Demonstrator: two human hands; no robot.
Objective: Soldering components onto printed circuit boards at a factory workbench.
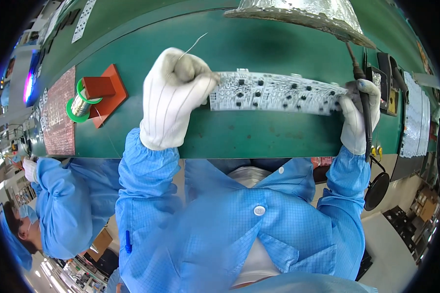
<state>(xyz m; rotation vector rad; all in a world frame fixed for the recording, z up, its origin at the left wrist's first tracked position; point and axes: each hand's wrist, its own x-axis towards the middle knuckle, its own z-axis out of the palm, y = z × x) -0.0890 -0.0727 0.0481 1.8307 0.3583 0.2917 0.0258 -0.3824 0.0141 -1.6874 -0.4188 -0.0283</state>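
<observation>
A long white circuit board (278, 95) with small black parts is held up level above the green bench. My left hand (173, 95), in a white striped glove, pinches its left end. A thin solder wire (196, 43) sticks up from the same hand. At the board's right end, my gloved right hand (359, 112) grips the edge between thumb and fingers. That hand also has a soldering iron (366, 119) lying along it, its tip side pointing away toward the far edge and its cord end toward me.
A green spool of solder wire (83, 102) sits on a red stand (111, 93) at left, beside pink bubble wrap (59, 115). A foil-covered hood (298, 17) hangs at the far side. More white boards (415, 117) are stacked at right. A co-worker (66, 210) sits at left.
</observation>
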